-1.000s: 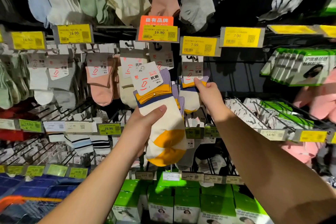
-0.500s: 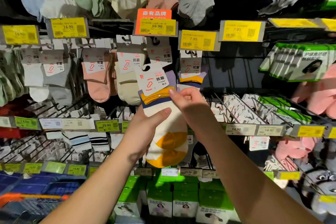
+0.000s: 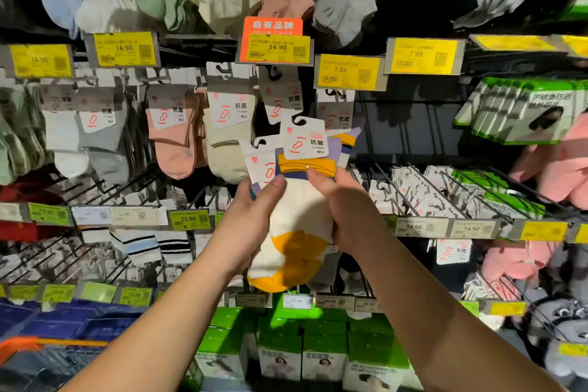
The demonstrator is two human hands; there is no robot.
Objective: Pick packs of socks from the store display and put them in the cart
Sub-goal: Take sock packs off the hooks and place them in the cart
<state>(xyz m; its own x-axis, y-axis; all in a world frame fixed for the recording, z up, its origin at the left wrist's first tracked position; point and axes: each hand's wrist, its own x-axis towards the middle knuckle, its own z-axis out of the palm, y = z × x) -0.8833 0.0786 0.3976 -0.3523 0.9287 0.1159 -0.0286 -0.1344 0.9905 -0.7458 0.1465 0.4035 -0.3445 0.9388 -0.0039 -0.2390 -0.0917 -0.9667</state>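
In front of the hanging sock display (image 3: 178, 124), two packs of white-and-yellow socks (image 3: 299, 216) are held together, the left hand (image 3: 251, 219) and the right hand (image 3: 346, 213) each curled round them from its own side. Two white header cards (image 3: 305, 140) stand above the fingers. The cart's orange rim (image 3: 28, 344) shows at the lower left edge, well apart from the packs, below the left forearm.

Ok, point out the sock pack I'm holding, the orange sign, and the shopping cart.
sock pack (image 3: 299, 210): head view, on the cream middle of the front sock.
orange sign (image 3: 273, 25): head view, on the white lettering.
shopping cart (image 3: 22, 345): head view, on its orange rim, bottom left.
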